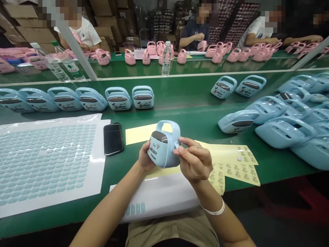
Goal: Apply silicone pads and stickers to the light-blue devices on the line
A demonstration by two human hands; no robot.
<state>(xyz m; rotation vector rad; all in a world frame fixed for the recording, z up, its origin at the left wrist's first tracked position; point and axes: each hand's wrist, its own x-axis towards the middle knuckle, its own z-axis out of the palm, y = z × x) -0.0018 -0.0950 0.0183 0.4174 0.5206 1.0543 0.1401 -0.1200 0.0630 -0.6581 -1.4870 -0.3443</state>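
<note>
In front of me my left hand (146, 156) grips a light-blue plastic case (160, 151) with a top handle, a dark panel and MICKEY print; its left side rests in my fingers. My right hand (195, 159) is at the case's right side, pinching a small pale-blue piece (177, 145) that looks like a sticker against or close to that side. Under my forearms lies a white sheet (164, 192) with a few pale-blue oval stickers. A large sheet of such stickers (51, 157) is spread on the left. Yellow label sheets (231, 164) lie to the right.
A black phone (113, 139) lies left of the case. Similar blue cases (118, 99) stand in a row behind, with a pile of more (285, 132) at right. Bottles (166, 60) stand along a rail. Across the table, people (195, 34) handle pink cases (151, 48).
</note>
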